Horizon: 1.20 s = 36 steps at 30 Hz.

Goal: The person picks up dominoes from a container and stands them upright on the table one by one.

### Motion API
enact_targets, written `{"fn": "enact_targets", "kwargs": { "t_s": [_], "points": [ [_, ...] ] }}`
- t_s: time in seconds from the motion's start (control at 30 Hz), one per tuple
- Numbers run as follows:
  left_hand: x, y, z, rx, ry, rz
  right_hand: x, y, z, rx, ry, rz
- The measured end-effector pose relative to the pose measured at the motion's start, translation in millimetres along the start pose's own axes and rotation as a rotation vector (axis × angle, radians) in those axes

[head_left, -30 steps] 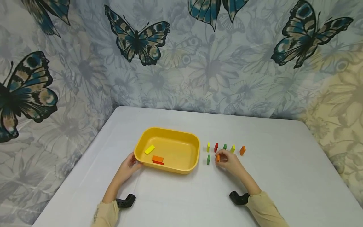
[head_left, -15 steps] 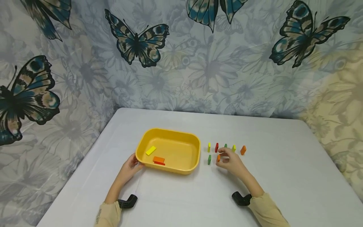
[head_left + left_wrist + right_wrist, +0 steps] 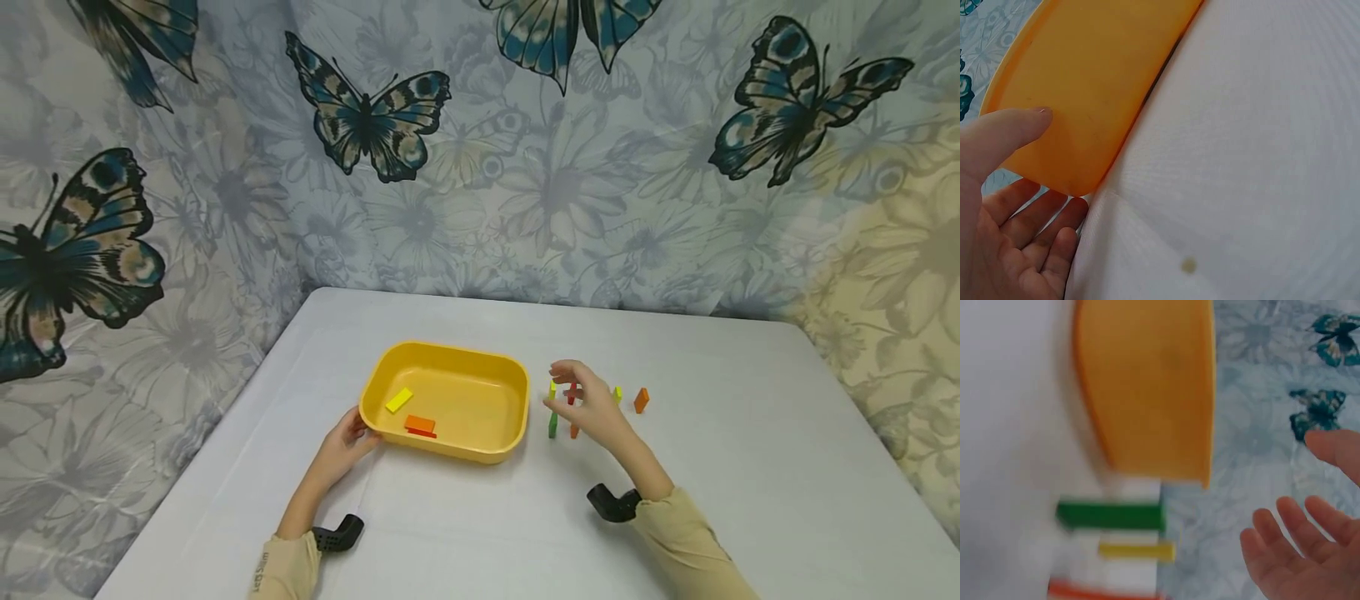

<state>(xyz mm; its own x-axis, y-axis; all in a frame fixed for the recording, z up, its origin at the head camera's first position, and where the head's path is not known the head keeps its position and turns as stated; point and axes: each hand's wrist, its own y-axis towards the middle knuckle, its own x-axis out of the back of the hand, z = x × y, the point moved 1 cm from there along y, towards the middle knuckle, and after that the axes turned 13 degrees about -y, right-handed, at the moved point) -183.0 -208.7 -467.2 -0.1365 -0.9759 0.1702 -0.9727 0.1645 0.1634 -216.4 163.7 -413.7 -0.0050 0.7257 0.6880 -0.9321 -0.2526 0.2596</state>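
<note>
A yellow plastic tray (image 3: 480,454) sits on the table; a yellow block (image 3: 399,400), an orange block (image 3: 420,423) and a red block (image 3: 422,433) lie inside. My left hand (image 3: 343,446) grips its near left corner, thumb (image 3: 1029,128) on the outer wall. Over the standing blocks at the tray's right hovers my right hand (image 3: 592,408), fingers spread and holding nothing. Around it stand a green block (image 3: 552,427), an orange block (image 3: 574,432), a red block (image 3: 572,393) and a yellow block (image 3: 552,389). The right hand hides part of the back row.
Further right stand another yellow block (image 3: 617,395) and an orange block (image 3: 641,401). White cloth covers the table (image 3: 480,533). Butterfly-patterned fabric (image 3: 420,233) hangs behind and at the sides. Each wrist wears a black device (image 3: 615,504).
My right hand has let go of the orange block, which stands in the front row beside the green one. The hand has risen and moved left and away. The left hand keeps its grip.
</note>
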Motion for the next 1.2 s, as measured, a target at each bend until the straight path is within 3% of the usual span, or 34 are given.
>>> {"fn": "enact_targets", "kwargs": {
  "t_s": [0.23,0.37,0.57,0.63,0.73,0.93,1.03,1.2],
  "points": [
    [-0.2,-0.6,0.6,0.004,0.004,-0.002,-39,21.5,32,0.014,0.222,-0.014],
    [-3.5,-3.6,3.1,0.014,0.008,0.010,-67,28.3,44,-0.031,0.249,0.062],
    [-2.7,-6.8,2.6,-0.005,0.036,-0.037,-106,42.5,58,0.000,0.117,0.421],
    [-1.8,-5.2,4.5,-0.032,0.027,-0.044,-116,45.9,58,0.018,0.082,0.498],
    [0.2,-2.2,15.4,-0.045,0.021,-0.025,-126,46.8,57,0.045,0.013,0.515],
    [4.5,-4.7,36.6,-0.004,0.037,-0.019,-136,41.1,57,0.115,-0.125,0.507],
    [5.4,-5.8,33.3,-0.011,0.051,-0.024,-138,41.8,60,0.145,-0.195,0.511],
    [1.4,-1.9,9.2,-0.080,0.066,-0.008,-139,47.4,62,0.199,-0.274,0.513]
  ]
}}
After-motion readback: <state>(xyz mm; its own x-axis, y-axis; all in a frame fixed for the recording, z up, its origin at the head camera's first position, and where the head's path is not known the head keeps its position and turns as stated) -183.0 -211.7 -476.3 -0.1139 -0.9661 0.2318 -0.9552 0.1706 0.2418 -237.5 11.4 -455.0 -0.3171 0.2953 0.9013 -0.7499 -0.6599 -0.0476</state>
